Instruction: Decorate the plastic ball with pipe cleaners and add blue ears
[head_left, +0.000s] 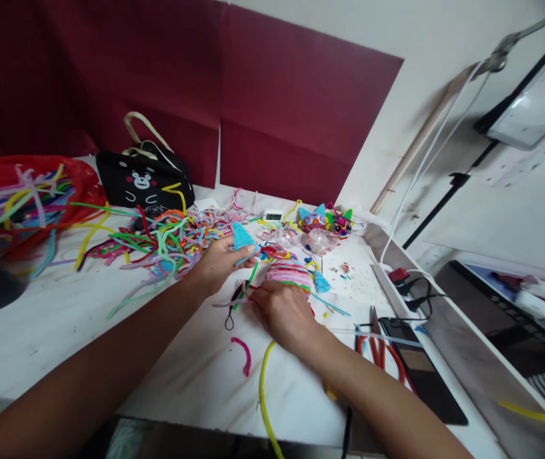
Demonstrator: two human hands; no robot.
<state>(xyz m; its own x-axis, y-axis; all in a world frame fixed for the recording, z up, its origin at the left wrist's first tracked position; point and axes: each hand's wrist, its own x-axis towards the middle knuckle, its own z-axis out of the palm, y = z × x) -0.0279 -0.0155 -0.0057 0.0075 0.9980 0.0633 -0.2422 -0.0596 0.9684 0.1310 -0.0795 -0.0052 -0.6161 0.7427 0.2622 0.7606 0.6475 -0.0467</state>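
My left hand (219,262) pinches a light blue fuzzy triangle (242,237) made of pipe cleaner, raised a little above the table. Beside it, my right hand (284,312) is closed, its fingers curled down near the tabletop. What the right fingertips hold is hidden. A striped piece wound from pink, red and white pipe cleaners (289,273) lies just beyond the right hand, partly covered by it. Another light blue triangle (321,282) rests to the right of that piece. A black cord loop (229,319) lies left of the right fingers.
Loose pipe cleaners (171,239) are heaped at the left, beside a red bag (85,185) and a black bag (145,182). Finished colourful figures (339,222) stand at the back. Orange-handled pliers (382,350), a phone-like black slab (425,376) and a power strip (396,290) occupy the right.
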